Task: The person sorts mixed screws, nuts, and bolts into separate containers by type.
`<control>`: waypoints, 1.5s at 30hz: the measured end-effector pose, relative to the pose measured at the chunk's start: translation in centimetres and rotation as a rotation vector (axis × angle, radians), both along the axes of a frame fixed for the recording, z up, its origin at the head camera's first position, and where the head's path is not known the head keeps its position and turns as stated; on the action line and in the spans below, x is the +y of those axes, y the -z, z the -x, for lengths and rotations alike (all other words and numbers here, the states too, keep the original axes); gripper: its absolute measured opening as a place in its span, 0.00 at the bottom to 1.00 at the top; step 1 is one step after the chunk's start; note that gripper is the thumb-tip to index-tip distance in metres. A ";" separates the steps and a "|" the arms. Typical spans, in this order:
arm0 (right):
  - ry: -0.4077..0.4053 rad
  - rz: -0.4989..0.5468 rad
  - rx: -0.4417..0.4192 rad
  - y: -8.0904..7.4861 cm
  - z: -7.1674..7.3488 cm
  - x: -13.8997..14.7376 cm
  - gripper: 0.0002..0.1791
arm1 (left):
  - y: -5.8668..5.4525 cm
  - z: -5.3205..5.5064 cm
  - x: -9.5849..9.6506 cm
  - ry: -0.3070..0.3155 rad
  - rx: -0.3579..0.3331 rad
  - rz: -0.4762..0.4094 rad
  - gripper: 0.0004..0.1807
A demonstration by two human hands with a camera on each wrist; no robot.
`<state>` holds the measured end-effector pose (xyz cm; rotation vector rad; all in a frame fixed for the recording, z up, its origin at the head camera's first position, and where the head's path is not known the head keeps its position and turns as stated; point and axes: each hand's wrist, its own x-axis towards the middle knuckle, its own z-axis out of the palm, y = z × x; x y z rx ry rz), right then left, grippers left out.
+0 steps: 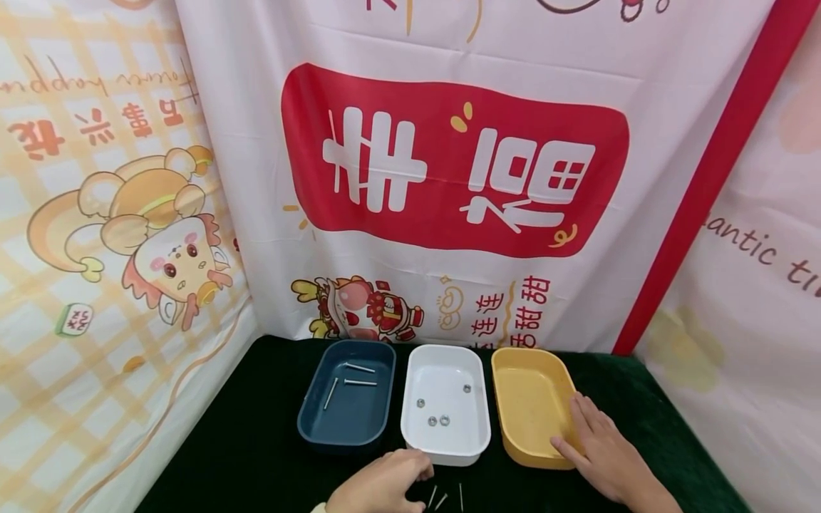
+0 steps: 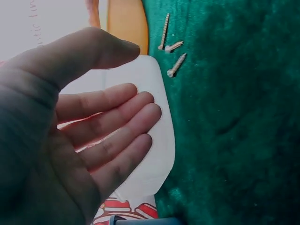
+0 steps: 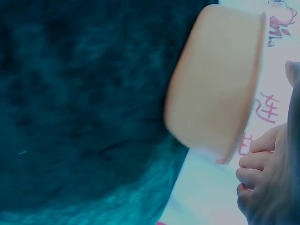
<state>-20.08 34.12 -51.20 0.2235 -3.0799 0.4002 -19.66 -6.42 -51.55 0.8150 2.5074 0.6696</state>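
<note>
My left hand (image 1: 383,483) hovers at the front edge of the white tray (image 1: 447,456), its fingers loosely bent with nothing between them. Just to its right, three screws (image 2: 176,65) lie on the green cloth. Several nuts (image 1: 445,420) sit inside the white tray. At the right stands a yellow tray (image 1: 529,399) with nothing visible in it. My right hand (image 1: 606,452) rests at its right rim, fingers nearly straight and thumb over the near right corner. The blue tray (image 1: 349,420) on the left holds three long metal screws or bolts (image 1: 360,382).
Dark green cloth (image 1: 256,427) covers the table under the trays, which stand side by side. A white and red printed curtain (image 1: 449,299) hangs right behind them. Printed cloth walls (image 1: 96,235) close off the left and right sides.
</note>
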 end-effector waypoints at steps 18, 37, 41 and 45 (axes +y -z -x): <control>0.021 0.035 -0.050 2.9 0.4 1.6 0.57 | 2.4 0.6 1.7 0.004 0.112 0.068 0.13; 0.040 0.026 -0.094 3.2 0.5 1.6 0.60 | 2.3 0.5 2.0 -0.032 0.095 0.035 0.09; 0.043 0.038 -0.107 3.0 0.4 1.5 0.60 | 2.3 0.3 2.2 -0.043 0.082 0.018 0.08; 0.048 0.047 -0.123 2.7 0.3 1.4 0.60 | 2.4 0.1 2.2 -0.061 0.057 -0.026 0.09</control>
